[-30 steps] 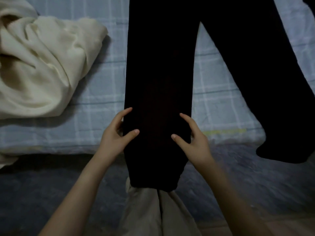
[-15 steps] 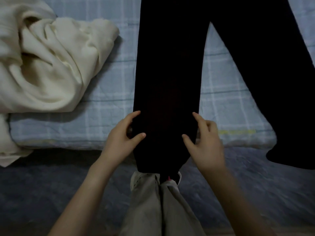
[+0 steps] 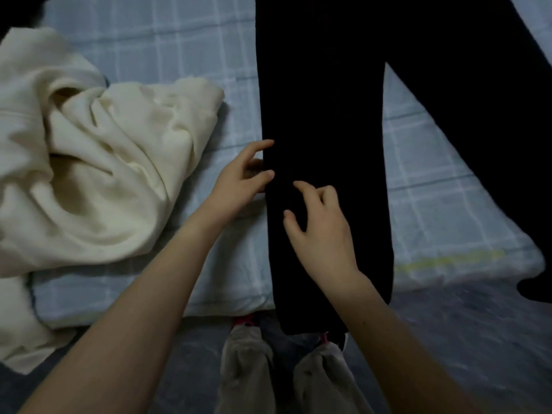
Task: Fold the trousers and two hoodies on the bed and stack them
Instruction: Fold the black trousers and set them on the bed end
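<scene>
Standing at the edge of the bed (image 3: pixel 179 55), I look down on its pale blue checked sheet, which fills the upper and middle frame; below it runs a dark bluish floor (image 3: pixel 448 339), with my own grey-clad legs (image 3: pixel 248 369) at the bottom centre. It is dim, and nothing else of the room shows. The black trousers (image 3: pixel 322 100) lie spread on the sheet, one leg running straight down the centre with its hem hanging past the mattress edge, the other slanting off to the right. A cream hoodie (image 3: pixel 104 174) lies crumpled at the left, apart from the trousers, part of it spilling over the bed's edge. My left hand (image 3: pixel 236 183) pinches the left edge of the centre leg between thumb and fingers. My right hand (image 3: pixel 325 237) lies on top of that leg with bent fingers; against the black cloth I cannot tell whether it has gathered any. Half a second ago my right hand held the leg's right edge; it has since crossed to the left side, close to my left hand.
</scene>
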